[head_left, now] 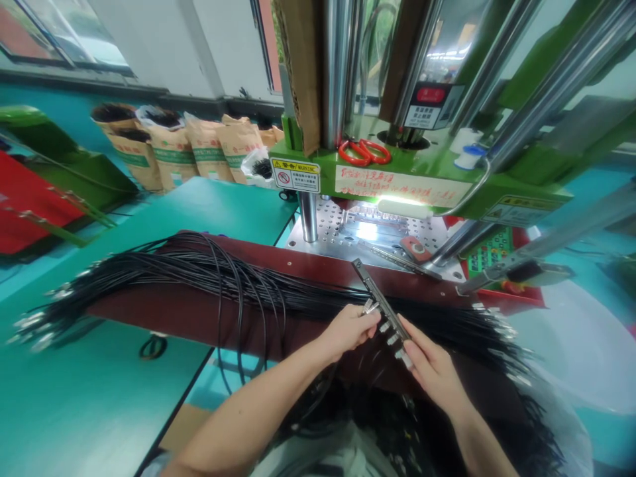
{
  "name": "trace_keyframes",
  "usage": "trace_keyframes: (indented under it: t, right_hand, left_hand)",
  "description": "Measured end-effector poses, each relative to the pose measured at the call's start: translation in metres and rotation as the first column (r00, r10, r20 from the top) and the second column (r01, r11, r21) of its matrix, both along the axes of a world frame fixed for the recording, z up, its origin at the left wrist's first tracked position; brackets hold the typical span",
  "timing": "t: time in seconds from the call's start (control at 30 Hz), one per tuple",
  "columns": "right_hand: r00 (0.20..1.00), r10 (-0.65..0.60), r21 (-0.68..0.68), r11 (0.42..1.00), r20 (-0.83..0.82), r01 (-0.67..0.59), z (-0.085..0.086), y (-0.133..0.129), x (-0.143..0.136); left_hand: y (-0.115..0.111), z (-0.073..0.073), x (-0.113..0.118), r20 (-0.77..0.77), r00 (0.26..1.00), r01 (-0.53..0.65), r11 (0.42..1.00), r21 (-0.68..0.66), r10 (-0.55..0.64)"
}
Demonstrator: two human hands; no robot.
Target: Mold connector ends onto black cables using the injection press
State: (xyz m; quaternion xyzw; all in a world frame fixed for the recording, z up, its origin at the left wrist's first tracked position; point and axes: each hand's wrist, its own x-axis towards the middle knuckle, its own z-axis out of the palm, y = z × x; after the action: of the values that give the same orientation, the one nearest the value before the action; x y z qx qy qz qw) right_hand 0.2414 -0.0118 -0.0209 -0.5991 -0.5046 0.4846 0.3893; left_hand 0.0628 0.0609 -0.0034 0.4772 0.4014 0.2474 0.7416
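Note:
A narrow dark metal bar (369,282) is held at a slant in front of the machine. My right hand (431,361) is closed on its lower right end. Along the bar's lower left side sit several silver connectors (392,339). My left hand (350,328) is pinched on one silver connector (369,307) at the bar's left side, near its middle. Behind both hands a thick bundle of black cables (303,288) lies across the dark red board (183,317), with silver ends at both sides.
The green press (308,149) stands ahead, with red-handled scissors (365,152) and a white spool (470,157) on it. Another metal bar (397,257) and an orange block (416,249) lie by its perforated plate (322,228). Paper sacks (173,152) stand behind the green table (228,205).

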Motion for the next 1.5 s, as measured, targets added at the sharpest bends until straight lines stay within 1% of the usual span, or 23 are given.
trace_keyframes:
  t: [0.03,0.1,0.17,0.2,0.27,0.33,0.37,0.43,0.5,0.6,0.67,0.73,0.83,0.9,1.03,1.1,1.17,1.23,1.3,1.37,1.43,1.5]
  right_hand:
    - [1.000,0.001,-0.004,1.000,0.009,-0.001,0.000,0.000,0.000]
    - [0.998,-0.039,-0.033,0.999,-0.043,0.038,0.001,0.000,-0.002]
    - [0.981,-0.131,-0.077,0.990,-0.144,0.120,0.004,0.000,-0.003]
    - [0.963,-0.188,-0.102,0.980,-0.192,0.170,0.006,0.000,-0.004]
    - [0.926,-0.283,-0.144,0.957,-0.250,0.253,0.009,0.000,-0.004]
    - [0.910,-0.314,-0.161,0.947,-0.271,0.279,0.012,0.000,-0.005]
    - [0.909,-0.313,-0.164,0.947,-0.276,0.276,0.013,0.000,-0.006]
    - [0.903,-0.322,-0.173,0.944,-0.284,0.282,0.015,0.000,-0.007]
    - [0.893,-0.349,-0.183,0.934,-0.284,0.307,0.016,0.000,-0.010]
    - [0.901,-0.338,-0.179,0.938,-0.273,0.297,0.017,0.000,-0.011]
    - [0.915,-0.301,-0.184,0.949,-0.269,0.258,0.018,0.000,-0.010]
    - [0.923,-0.280,-0.190,0.953,-0.264,0.235,0.019,0.001,-0.009]
    - [0.921,-0.300,-0.183,0.948,-0.250,0.259,0.020,0.001,-0.010]
    - [0.928,-0.291,-0.146,0.954,-0.233,0.263,0.019,0.001,-0.011]
    - [0.961,-0.217,-0.061,0.976,-0.173,0.210,0.014,0.000,-0.011]
    - [0.957,-0.217,-0.080,0.975,-0.192,0.206,0.012,0.000,-0.009]
    - [0.944,-0.225,-0.132,0.971,-0.242,0.197,0.012,0.000,-0.007]
    - [0.929,-0.251,-0.186,0.961,-0.273,0.206,0.014,0.000,-0.006]
    - [0.918,-0.290,-0.218,0.947,-0.271,0.235,0.019,0.000,-0.008]
    - [0.912,-0.318,-0.224,0.938,-0.259,0.263,0.023,0.000,-0.011]
    - [0.912,-0.319,-0.223,0.938,-0.257,0.266,0.026,-0.001,-0.014]
    - [0.908,-0.322,-0.219,0.938,-0.266,0.269,0.026,-0.001,-0.015]
  left_hand:
    - [0.000,-0.001,0.001,-0.008,1.000,-0.020,0.999,0.037,0.020]
    - [-0.001,0.001,0.001,-0.016,0.998,-0.065,0.989,0.136,0.068]
    - [-0.003,0.006,0.000,-0.014,0.989,-0.142,0.962,0.233,0.150]
    - [-0.003,0.009,-0.002,-0.011,0.976,-0.204,0.937,0.282,0.216]
    - [-0.004,0.015,-0.006,0.012,0.927,-0.354,0.862,0.363,0.375]
    - [-0.004,0.018,-0.009,0.045,0.871,-0.465,0.790,0.400,0.490]
    - [-0.003,0.018,-0.010,0.051,0.862,-0.481,0.781,0.398,0.505]
    - [-0.001,0.016,-0.009,0.031,0.882,-0.441,0.803,0.401,0.469]
    - [0.000,0.013,-0.006,-0.044,0.918,-0.331,0.819,0.468,0.395]
    - [0.002,0.010,-0.001,-0.190,0.927,-0.161,0.801,0.576,0.323]
    - [0.004,0.010,0.001,-0.235,0.919,-0.120,0.793,0.598,0.316]
    - [0.005,0.010,0.002,-0.239,0.914,-0.129,0.793,0.595,0.328]
    - [0.008,0.008,0.001,-0.234,0.914,-0.141,0.801,0.582,0.331]
    - [0.009,0.006,0.001,-0.234,0.919,-0.132,0.808,0.574,0.316]
    - [0.010,0.006,0.000,-0.223,0.929,-0.123,0.815,0.566,0.295]
    - [0.010,0.009,-0.002,-0.216,0.934,-0.113,0.811,0.573,0.283]
    - [0.010,0.012,-0.005,-0.196,0.935,-0.139,0.815,0.562,0.294]
    - [0.012,0.015,-0.009,-0.160,0.934,-0.198,0.834,0.515,0.320]
    - [0.016,0.015,-0.011,-0.117,0.943,-0.226,0.860,0.458,0.311]
    - [0.019,0.013,-0.012,-0.080,0.965,-0.195,0.885,0.422,0.250]
    - [0.022,0.011,-0.012,-0.058,0.980,-0.152,0.908,0.392,0.189]
    - [0.023,0.010,-0.011,-0.046,0.984,-0.145,0.922,0.358,0.173]
